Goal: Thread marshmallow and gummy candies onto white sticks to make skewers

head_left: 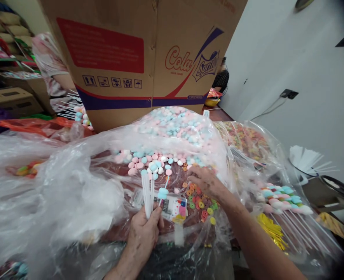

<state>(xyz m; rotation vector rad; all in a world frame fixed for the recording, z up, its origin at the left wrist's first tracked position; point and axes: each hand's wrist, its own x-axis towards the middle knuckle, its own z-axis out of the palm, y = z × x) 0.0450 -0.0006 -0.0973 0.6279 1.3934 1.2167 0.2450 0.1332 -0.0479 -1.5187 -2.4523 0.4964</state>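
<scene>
My left hand (146,228) is closed round a bundle of white sticks (147,196) that point upward. One stick leans apart to the right and carries blue marshmallow candies (163,193), with a pink one near its top. My right hand (203,181) reaches in from the right, its fingers curled down at the edge of the candy; whatever is between the fingertips is hidden. Below and beside it lie gummy rings (201,204) in orange, red, green and yellow. Pink, white and blue marshmallows (152,165) spill from a large clear bag (189,144) just beyond both hands.
A tall cardboard box (151,85) stands behind the bag. Finished candy sticks (287,199) in plastic lie at right, near a bin of white sticks (308,157). Crumpled clear plastic (81,194) covers the left. A person (51,68) is partly visible behind the box.
</scene>
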